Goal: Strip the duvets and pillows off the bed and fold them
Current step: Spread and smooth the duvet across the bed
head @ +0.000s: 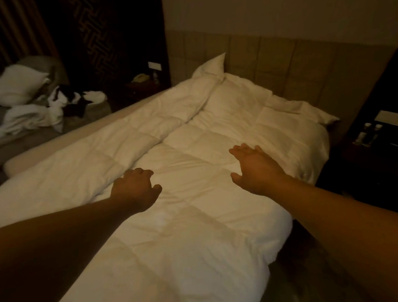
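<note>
Both bare arms reach out over the bed, the left hand (136, 188) loosely curled and the right hand (254, 168) spread flat, neither grasping the puffy white quilted duvet (198, 210) spread across the mattress, folded along its left side.

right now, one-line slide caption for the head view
Both hands, left hand and right hand, reach over a white duvet partly folded on the bed, pillow at the headboard.

A white quilted duvet (195, 175) lies spread over the bed, its left part folded back in a long ridge beyond the left hand (136, 189). A white pillow (212, 65) stands far past the right hand (254, 168), against the headboard.
</note>
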Motion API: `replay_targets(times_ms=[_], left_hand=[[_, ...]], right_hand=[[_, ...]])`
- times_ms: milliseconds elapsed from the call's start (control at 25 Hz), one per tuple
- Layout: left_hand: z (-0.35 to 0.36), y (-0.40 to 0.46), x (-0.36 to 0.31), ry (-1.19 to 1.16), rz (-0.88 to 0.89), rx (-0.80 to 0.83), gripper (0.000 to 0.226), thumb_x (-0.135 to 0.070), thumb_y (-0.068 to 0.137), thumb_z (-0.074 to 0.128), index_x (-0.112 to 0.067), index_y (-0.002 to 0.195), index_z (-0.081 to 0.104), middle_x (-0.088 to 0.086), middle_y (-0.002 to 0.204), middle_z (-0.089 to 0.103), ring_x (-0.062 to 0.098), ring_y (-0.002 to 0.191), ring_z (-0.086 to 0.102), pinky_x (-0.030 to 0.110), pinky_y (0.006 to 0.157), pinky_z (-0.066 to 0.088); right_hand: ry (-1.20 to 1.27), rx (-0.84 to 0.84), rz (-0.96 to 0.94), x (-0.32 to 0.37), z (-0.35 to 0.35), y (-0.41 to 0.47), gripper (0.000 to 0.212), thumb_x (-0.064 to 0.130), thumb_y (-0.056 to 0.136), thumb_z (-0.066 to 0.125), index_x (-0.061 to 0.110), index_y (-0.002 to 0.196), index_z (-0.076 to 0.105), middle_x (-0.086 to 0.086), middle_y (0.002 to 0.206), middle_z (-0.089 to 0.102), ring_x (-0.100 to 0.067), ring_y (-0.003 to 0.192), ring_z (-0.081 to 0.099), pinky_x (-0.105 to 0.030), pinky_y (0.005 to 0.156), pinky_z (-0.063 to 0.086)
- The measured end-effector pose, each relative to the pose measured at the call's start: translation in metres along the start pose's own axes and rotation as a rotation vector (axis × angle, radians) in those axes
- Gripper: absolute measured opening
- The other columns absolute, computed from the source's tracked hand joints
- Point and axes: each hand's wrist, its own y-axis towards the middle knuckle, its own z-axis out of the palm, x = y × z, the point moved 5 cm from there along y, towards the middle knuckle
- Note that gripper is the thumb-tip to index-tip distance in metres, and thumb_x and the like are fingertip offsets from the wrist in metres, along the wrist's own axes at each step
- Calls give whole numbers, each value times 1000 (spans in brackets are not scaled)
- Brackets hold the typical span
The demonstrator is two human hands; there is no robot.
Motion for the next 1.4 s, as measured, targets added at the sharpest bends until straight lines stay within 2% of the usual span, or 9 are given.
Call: replay_targets(times_ms=[200,360,480,680,840,960,1160,1280,1400], left_hand=[[24,19,27,-57,-214,12,59,-53,93,41,-25,145,38,3,149,40,27,135,36,45,104,36],[51,82,45,-137,-370,-25,54,-53,93,41,-28,140,44,3,147,42,27,133,38,44,103,37],[73,138,38,-221,-418,1,54,-52,93,41,-26,139,44,4,144,44,27,131,39,43,102,38],[85,205,29,-216,-456,0,54,-50,93,41,-25,141,42,3,145,43,25,132,38,42,103,36],[80,227,48,-165,-506,-104,48,-47,90,47,-27,133,52,2,139,50,24,131,37,41,101,38],[92,247,56,-134,-600,-103,46,-47,90,48,-29,131,54,2,139,49,24,131,36,41,101,39],[136,311,45,-118,-757,-53,47,-48,91,44,-29,135,49,-1,142,46,23,133,33,40,101,39],[177,365,50,-111,-896,-61,45,-47,92,43,-30,134,48,-3,140,47,20,131,36,39,98,42],[222,401,62,-67,-953,-47,42,-44,94,42,-31,133,49,-5,139,47,17,131,37,36,95,42]], right_hand=[[-4,10,-193,22,32,77,68,41,95,51,21,153,22,-1,160,23,-18,149,12,-38,122,5],[-69,22,-345,15,45,167,65,41,95,50,24,152,24,2,160,24,-16,148,13,-37,122,5],[-124,55,-392,-5,52,236,64,40,95,50,23,152,26,0,159,25,-17,148,15,-38,122,6],[-159,118,-432,-25,73,323,61,40,95,49,23,150,30,0,156,32,-19,145,23,-38,121,9],[-137,81,-519,-14,85,383,56,40,93,51,23,145,40,1,148,43,-18,139,33,-39,119,15],[-94,45,-593,-6,104,433,53,41,91,53,24,140,45,1,142,48,-18,133,40,-40,119,18],[-45,40,-705,-15,157,527,50,43,88,54,24,135,52,1,137,53,-18,129,45,-40,114,28],[-35,29,-815,-14,212,600,49,42,88,55,24,134,53,0,133,55,-20,124,49,-39,110,33],[-29,7,-897,3,273,647,48,39,87,58,22,132,53,-1,129,57,-21,123,49,-41,109,34]])
